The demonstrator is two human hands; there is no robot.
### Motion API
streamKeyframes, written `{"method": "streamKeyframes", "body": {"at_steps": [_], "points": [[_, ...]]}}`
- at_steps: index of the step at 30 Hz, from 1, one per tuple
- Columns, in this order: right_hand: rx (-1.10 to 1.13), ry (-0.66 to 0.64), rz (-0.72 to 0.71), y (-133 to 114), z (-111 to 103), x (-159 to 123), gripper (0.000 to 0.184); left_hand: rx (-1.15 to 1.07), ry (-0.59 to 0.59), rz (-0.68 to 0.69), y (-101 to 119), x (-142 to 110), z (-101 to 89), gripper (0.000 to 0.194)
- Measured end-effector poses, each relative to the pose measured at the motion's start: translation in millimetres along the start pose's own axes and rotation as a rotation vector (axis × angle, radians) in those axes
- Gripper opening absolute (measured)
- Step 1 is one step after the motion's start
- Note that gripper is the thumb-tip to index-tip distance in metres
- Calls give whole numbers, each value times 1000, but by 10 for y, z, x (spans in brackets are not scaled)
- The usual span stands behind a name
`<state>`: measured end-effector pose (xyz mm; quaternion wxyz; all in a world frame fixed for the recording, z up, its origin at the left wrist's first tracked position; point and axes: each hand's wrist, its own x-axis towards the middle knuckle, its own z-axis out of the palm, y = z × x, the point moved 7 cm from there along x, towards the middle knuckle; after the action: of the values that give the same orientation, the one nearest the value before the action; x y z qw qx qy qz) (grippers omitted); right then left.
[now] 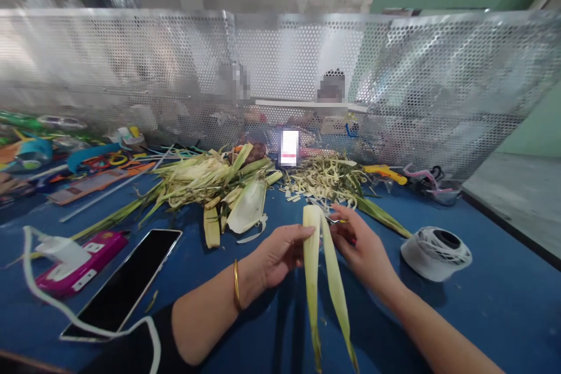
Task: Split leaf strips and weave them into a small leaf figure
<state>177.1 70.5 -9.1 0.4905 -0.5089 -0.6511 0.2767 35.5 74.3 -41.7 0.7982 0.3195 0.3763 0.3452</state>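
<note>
Long pale green corn husk strips [311,263] hang down between my two hands, over the blue table. My left hand [280,251] is closed, pinching the wide upper end of the husk between thumb and fingers. On the other side, my right hand [362,245] is closed around what looks like scissors [337,221]; a bit of yellow and dark handle and some metal show, the rest is hidden behind the husk and fingers. A second husk strip [336,286] hangs apart from the first, beside my right fingers.
Ahead lie a heap of corn husks [197,178] and a pile of cut husk scraps [326,178]. At left are a phone [127,280] and a magenta power strip [83,263] with a white cable. A white spool [436,254] and a yellow glue gun [385,174] stand right. A perforated screen [175,70] closes the back.
</note>
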Motion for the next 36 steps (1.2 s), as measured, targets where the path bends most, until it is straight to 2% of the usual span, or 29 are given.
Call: {"method": "streamKeyframes", "body": {"at_steps": [3,6,8,10,13,15,16,18,21,25,29,34,36], "points": [[-334,27,-328,-119,60,-73,49,-81,-31,-118,-91,-51,79,14],[-378,9,-414,-127,94,-127,37,-115,-78,-176,-125,-78,132,14],[-333,-23,-340,-87,79,-105,26,-104,-94,-170,-107,-76,132,19],[-264,-2,-139,15,12,-48,26,-32,-76,-113,-56,-63,103,28],[-67,21,191,182,-26,-12,31,191,79,187,148,-62,8,26],[62,-39,297,207,61,-21,32,343,166,395,264,-103,-4,32],[107,-70,321,197,113,-32,33,391,181,446,277,-113,6,37],[164,-122,340,160,210,-61,34,434,168,447,232,-92,25,37],[252,-175,358,122,301,-101,35,445,167,404,162,-44,10,19],[369,-124,431,188,253,-109,40,380,211,335,127,-19,-40,6],[440,-67,484,252,212,-115,41,331,212,272,92,-14,-37,5],[476,-64,483,235,258,-137,41,368,105,225,2,15,38,19],[479,-73,489,233,267,-145,40,366,104,216,-19,22,40,18]]}}
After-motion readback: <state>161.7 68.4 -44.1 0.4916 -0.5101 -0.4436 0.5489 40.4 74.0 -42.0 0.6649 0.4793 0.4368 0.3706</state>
